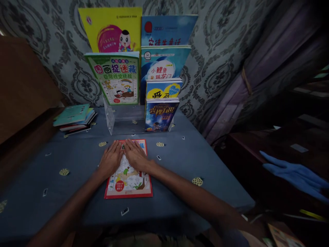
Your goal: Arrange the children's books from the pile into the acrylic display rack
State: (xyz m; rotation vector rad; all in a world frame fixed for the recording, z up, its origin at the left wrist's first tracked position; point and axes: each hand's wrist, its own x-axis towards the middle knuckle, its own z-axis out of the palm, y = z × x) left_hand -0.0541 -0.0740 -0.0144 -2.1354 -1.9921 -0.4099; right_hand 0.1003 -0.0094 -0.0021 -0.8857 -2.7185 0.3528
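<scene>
A red-bordered picture book point(128, 181) lies flat on the table, its cover facing up. Both my hands press on the upper part of that cover, side by side. My left hand point(111, 157) lies flat with fingers stretched out, over the book's left edge. Flat beside it, my right hand point(135, 156) covers part of the title, its fingers extended. Beyond my fingertips stands a clear acrylic book rack point(125, 125). It holds a green picture book point(120, 79) on the left and a dark blue book point(161, 115) at the front right.
Yellow point(108, 20) and blue point(169, 31) books rise at the rack's back. A stack of books point(73, 115) lies at the left, near a brown cardboard panel point(25, 85). A blue glove point(295, 175) is at the right. A purple curtain point(239, 75) hangs beyond the table point(180, 192).
</scene>
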